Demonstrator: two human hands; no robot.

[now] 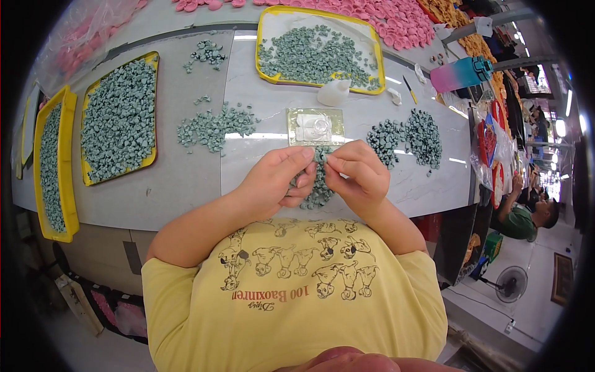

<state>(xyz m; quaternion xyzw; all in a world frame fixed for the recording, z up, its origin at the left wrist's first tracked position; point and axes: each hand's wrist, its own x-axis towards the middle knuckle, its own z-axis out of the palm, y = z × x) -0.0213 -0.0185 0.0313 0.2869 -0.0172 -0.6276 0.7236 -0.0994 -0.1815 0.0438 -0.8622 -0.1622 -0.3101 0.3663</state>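
Head view:
- Left hand (276,180) and right hand (354,170) meet at frame centre, just above the table (186,180) edge, fingertips nearly touching.
- Key relation: the small pile (319,189) of grey-green pieces lies directly between and under the two hands, touching both; neither hand is clearly nearer. The pile runs roughly top to bottom in the frame, from the fingertips down toward the table edge.
- Right hand: thumb and forefinger pinched together at their tips, apparently on one small piece (too small to make out); other fingers curled.
- Left hand: fingers curled inward, thumb pressed to forefinger; whether it grips a piece I cannot tell.
- Pieces: small, rounded, matte grey-green, all alike; single shape not resolvable at this size.
- Just above the hands, centre: a flat square plate (316,126) with a clear round fitting on it, apart from the fingers.
- Right of centre: two darker heaps (406,139) of the same pieces, side by side.
- Left of centre: a loose scatter (214,127) of pieces, well apart from the hands.
- Top centre: yellow tray (265,49) part-filled with pieces; a white lump (333,93) at its lower edge.
- Left of frame: two more yellow trays (152,111), heaped full (edges bent by the lens).
- Top edge: pink pieces (396,22) in a broad spread.
- Upper right: a pink-and-teal bottle (462,73), lying tilted.
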